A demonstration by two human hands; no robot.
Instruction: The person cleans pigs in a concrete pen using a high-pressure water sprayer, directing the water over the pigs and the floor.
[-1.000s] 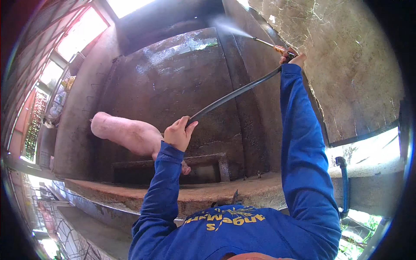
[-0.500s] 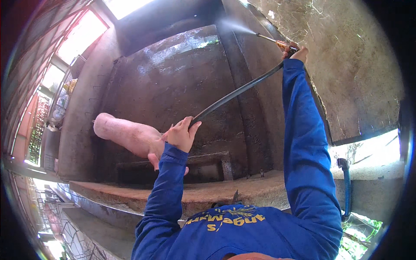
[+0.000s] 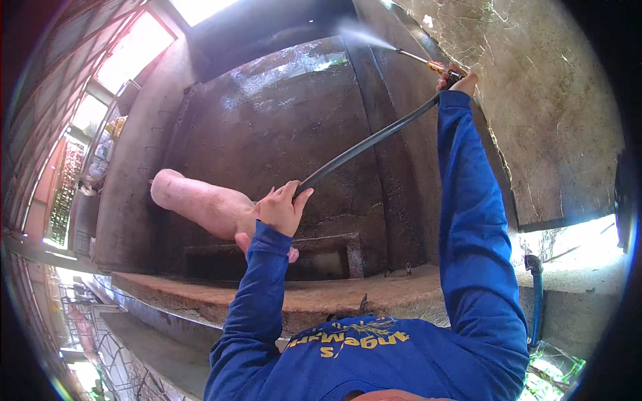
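Observation:
My right hand [image 3: 460,83] is closed around the handle of a spray gun [image 3: 436,66], arm stretched far out to the right. A white mist of water [image 3: 366,37] leaves its nozzle toward the far right corner of the pen. From the gun a dark hose [image 3: 374,138] curves down to my left hand [image 3: 283,208], whose fingers wrap round it. A pink pig [image 3: 204,204] stands in the pen to the left, its head partly hidden behind my left hand and forearm.
The pen's concrete floor [image 3: 281,127] is wet and dark. A low trough [image 3: 314,257] lies behind the front wall [image 3: 200,291]. A tall concrete wall [image 3: 545,113] rises on the right, near a blue pipe [image 3: 537,301]. Another wall [image 3: 137,140] bounds the left.
The view has shifted slightly, so the pen and pig sit a little further right in the picture. Both hands keep their hold and the water still sprays.

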